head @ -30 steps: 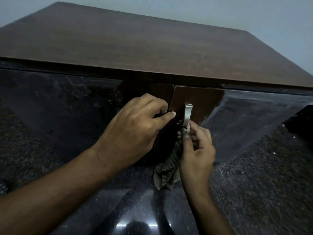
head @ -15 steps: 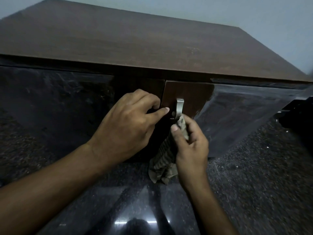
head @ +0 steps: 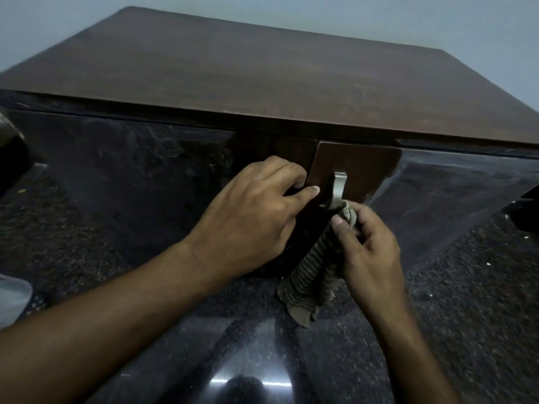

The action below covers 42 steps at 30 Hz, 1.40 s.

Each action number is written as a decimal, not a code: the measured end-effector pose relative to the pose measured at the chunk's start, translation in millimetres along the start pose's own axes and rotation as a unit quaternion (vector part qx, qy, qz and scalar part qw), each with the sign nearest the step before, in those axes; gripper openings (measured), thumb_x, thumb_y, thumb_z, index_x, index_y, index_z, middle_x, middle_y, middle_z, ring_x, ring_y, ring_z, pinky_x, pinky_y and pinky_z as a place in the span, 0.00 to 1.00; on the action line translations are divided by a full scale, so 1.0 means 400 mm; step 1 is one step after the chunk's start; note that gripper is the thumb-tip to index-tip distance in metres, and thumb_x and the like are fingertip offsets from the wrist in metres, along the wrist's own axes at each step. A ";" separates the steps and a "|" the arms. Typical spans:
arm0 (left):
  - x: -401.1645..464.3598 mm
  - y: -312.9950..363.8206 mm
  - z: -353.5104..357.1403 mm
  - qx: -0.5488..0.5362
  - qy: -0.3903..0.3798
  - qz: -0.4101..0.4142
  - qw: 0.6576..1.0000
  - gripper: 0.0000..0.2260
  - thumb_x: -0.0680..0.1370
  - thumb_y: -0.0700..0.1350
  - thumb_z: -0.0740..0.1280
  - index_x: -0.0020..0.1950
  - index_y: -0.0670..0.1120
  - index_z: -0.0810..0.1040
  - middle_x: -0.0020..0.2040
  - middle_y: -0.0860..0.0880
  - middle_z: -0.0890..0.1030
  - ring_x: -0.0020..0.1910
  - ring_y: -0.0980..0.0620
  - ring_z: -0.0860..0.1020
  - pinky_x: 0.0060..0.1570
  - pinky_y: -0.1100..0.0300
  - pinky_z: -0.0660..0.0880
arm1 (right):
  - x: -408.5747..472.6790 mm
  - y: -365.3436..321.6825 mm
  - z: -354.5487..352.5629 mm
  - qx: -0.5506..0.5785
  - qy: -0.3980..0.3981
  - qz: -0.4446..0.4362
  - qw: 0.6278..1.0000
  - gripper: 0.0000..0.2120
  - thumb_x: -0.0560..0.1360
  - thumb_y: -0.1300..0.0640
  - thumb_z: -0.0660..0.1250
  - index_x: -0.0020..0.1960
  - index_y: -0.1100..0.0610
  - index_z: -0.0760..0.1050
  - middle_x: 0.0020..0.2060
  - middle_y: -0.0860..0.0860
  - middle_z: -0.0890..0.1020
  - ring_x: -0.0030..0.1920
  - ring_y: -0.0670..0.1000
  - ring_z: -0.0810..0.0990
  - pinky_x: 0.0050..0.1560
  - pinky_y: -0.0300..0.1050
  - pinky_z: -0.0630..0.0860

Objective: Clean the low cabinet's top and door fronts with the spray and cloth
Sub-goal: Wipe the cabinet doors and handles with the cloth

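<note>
The person is looking down at the low cabinet (head: 262, 77) from above. Its brown top is filling the upper part of the view, and the glossy dark door fronts are lying below it. The right hand (head: 369, 252) is holding the striped cloth (head: 312, 275). Its grip is closed around the upper part of the cloth, with thumb and fingers pinching it, and the bunched end is pressing against the lower part of the metal handle (head: 338, 188) on the right door (head: 358, 167). The rest of the cloth is hanging down freely under the hand. The left hand (head: 248, 217) is resting on the edge of the left door (head: 145, 176), just beside the handle. Its fingers are curling into the gap between the doors and the thumb is pointing to the handle; it is holding no object. The floor (head: 466, 316) is dark and speckled. The spray is not visible.
</note>
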State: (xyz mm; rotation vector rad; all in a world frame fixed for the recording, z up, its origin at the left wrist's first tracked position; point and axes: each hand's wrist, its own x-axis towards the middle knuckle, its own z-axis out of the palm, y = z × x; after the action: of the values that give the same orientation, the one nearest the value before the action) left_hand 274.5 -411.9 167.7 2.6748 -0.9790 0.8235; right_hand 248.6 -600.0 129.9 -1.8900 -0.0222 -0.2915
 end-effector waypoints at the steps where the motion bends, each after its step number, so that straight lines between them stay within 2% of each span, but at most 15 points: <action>1: 0.000 0.002 0.001 -0.001 -0.002 -0.002 1.000 0.17 0.76 0.41 0.65 0.65 0.45 0.80 0.55 0.46 0.78 0.57 0.47 0.75 0.55 0.56 0.69 | -0.002 -0.002 0.001 -0.011 -0.004 -0.010 1.000 0.10 0.82 0.57 0.64 0.61 0.49 0.79 0.52 0.47 0.83 0.54 0.45 0.82 0.56 0.51 0.80; 4: 0.003 0.003 0.004 -0.003 -0.010 -0.003 1.000 0.18 0.77 0.41 0.64 0.66 0.45 0.79 0.55 0.46 0.77 0.57 0.47 0.75 0.56 0.54 0.71 | 0.006 -0.007 -0.008 -0.061 -0.025 -0.043 0.997 0.10 0.83 0.59 0.63 0.61 0.50 0.79 0.53 0.45 0.82 0.54 0.42 0.80 0.54 0.38 0.77; 6: 0.003 0.002 0.006 0.000 -0.012 -0.006 1.000 0.18 0.77 0.42 0.64 0.66 0.46 0.79 0.55 0.46 0.77 0.57 0.47 0.74 0.55 0.54 0.71 | 0.013 0.000 -0.023 -0.064 -0.037 -0.045 0.996 0.12 0.83 0.62 0.62 0.61 0.51 0.79 0.53 0.45 0.82 0.56 0.42 0.80 0.55 0.35 0.75; 10: 0.000 0.002 0.009 0.011 -0.019 -0.006 1.000 0.18 0.76 0.42 0.66 0.66 0.47 0.79 0.56 0.47 0.77 0.58 0.47 0.74 0.55 0.55 0.69 | 0.021 0.014 -0.043 -0.045 -0.032 -0.031 0.998 0.12 0.83 0.63 0.62 0.60 0.53 0.80 0.51 0.46 0.83 0.55 0.45 0.81 0.57 0.46 0.78; 14: 0.002 0.001 0.010 0.011 -0.016 -0.003 1.000 0.18 0.77 0.42 0.65 0.67 0.47 0.79 0.56 0.46 0.77 0.57 0.47 0.74 0.56 0.55 0.68 | 0.014 0.005 -0.023 -0.017 -0.028 -0.057 0.998 0.09 0.81 0.61 0.64 0.58 0.55 0.81 0.48 0.49 0.82 0.51 0.48 0.81 0.52 0.45 0.78; 19: 0.001 0.001 0.011 0.009 -0.020 -0.006 1.000 0.19 0.76 0.43 0.63 0.67 0.46 0.79 0.56 0.46 0.78 0.57 0.47 0.74 0.56 0.55 0.69 | -0.028 -0.009 0.013 0.201 0.018 0.018 0.979 0.16 0.78 0.56 0.64 0.63 0.57 0.81 0.56 0.57 0.83 0.59 0.56 0.83 0.62 0.56 0.78; 22: 0.001 0.001 0.012 0.008 -0.020 -0.004 1.000 0.19 0.76 0.42 0.64 0.67 0.46 0.79 0.55 0.46 0.78 0.57 0.46 0.75 0.56 0.54 0.69 | -0.020 -0.027 0.019 0.175 0.069 -0.004 0.982 0.15 0.82 0.51 0.61 0.53 0.59 0.83 0.48 0.61 0.83 0.51 0.63 0.83 0.54 0.66 0.79; 24: 0.002 0.001 0.012 0.006 -0.020 -0.003 1.000 0.19 0.76 0.42 0.63 0.67 0.46 0.79 0.56 0.46 0.78 0.57 0.46 0.75 0.56 0.54 0.69 | -0.011 -0.042 0.019 0.167 0.099 -0.003 0.981 0.13 0.83 0.53 0.64 0.52 0.58 0.85 0.45 0.58 0.86 0.49 0.59 0.85 0.52 0.62 0.81; 26: 0.003 0.000 0.011 0.002 -0.019 -0.004 1.000 0.18 0.77 0.43 0.63 0.66 0.46 0.79 0.55 0.46 0.78 0.57 0.46 0.75 0.56 0.54 0.69 | -0.004 -0.055 0.021 0.169 0.128 0.007 0.977 0.06 0.78 0.59 0.71 0.53 0.57 0.86 0.46 0.50 0.88 0.50 0.49 0.87 0.54 0.49 0.83; 29: 0.004 0.001 0.008 0.002 -0.017 -0.003 1.000 0.18 0.78 0.43 0.62 0.66 0.46 0.79 0.55 0.46 0.78 0.56 0.47 0.75 0.56 0.55 0.68 | -0.009 -0.052 0.041 0.164 0.183 0.030 0.969 0.07 0.71 0.60 0.78 0.49 0.59 0.87 0.42 0.46 0.88 0.46 0.43 0.87 0.49 0.38 0.82; 32: 0.003 -0.001 0.009 0.002 -0.014 -0.002 1.000 0.18 0.77 0.43 0.62 0.66 0.46 0.80 0.54 0.46 0.78 0.56 0.47 0.75 0.56 0.55 0.68 | -0.024 -0.022 0.079 0.121 0.232 0.028 0.965 0.04 0.69 0.59 0.79 0.43 0.53 0.87 0.38 0.46 0.88 0.43 0.43 0.87 0.44 0.36 0.82; 35: 0.002 0.000 0.010 0.000 -0.014 -0.004 1.000 0.18 0.77 0.42 0.63 0.66 0.45 0.80 0.54 0.46 0.78 0.56 0.47 0.75 0.57 0.56 0.68 | -0.022 -0.007 0.101 0.046 0.270 -0.017 0.961 0.08 0.70 0.59 0.79 0.41 0.47 0.84 0.37 0.44 0.85 0.42 0.43 0.85 0.43 0.36 0.81; 39: 0.002 0.001 0.010 -0.002 -0.016 -0.003 1.000 0.18 0.78 0.43 0.61 0.66 0.45 0.79 0.55 0.46 0.78 0.57 0.47 0.75 0.57 0.55 0.69 | -0.018 0.000 0.110 0.006 0.299 -0.091 0.950 0.04 0.71 0.63 0.78 0.43 0.57 0.85 0.38 0.46 0.85 0.42 0.44 0.85 0.44 0.36 0.81; 42: 0.001 0.002 0.013 0.001 -0.018 -0.001 1.000 0.18 0.78 0.43 0.61 0.66 0.45 0.79 0.55 0.46 0.78 0.57 0.47 0.75 0.57 0.54 0.70 | -0.005 -0.020 0.106 -0.008 0.312 -0.158 0.937 0.02 0.72 0.66 0.77 0.44 0.63 0.85 0.38 0.51 0.85 0.41 0.42 0.84 0.44 0.31 0.78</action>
State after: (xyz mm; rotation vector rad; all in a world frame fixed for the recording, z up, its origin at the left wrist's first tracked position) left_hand 276.3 -414.4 163.6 2.7007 -0.9830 0.7788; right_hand 253.6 -557.5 124.0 -1.7296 0.1070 -1.1027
